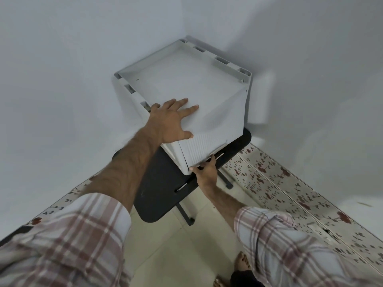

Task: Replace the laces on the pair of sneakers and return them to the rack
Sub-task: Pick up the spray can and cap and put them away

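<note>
From here I see a pale grey square plastic cabinet [192,94], the shoe rack, in the centre of the frame, pushed into the corner of two white walls [62,59]. It stands on a low black table with rounded corners [157,201] and dark metal legs. Its top is a shallow tray with a raised rim, and I see nothing lying in it.

My left hand [172,119] lies flat on the near edge of the cabinet's top, fingers straight and spread apart, thumb reaching down over the ribbed front door [207,139]. My right hand [206,170], just below centre, has its fingers curled under the door's bottom edge at the small handle [217,149], gripping it. The door looks slightly ajar, but I cannot see inside, so I cannot tell where the sneakers are; none show anywhere.

Checked pink-and-white sleeves [83,241] fill the lower corners. A floral skirting band [290,189] runs along the right wall above cream floor tiles [165,245].
</note>
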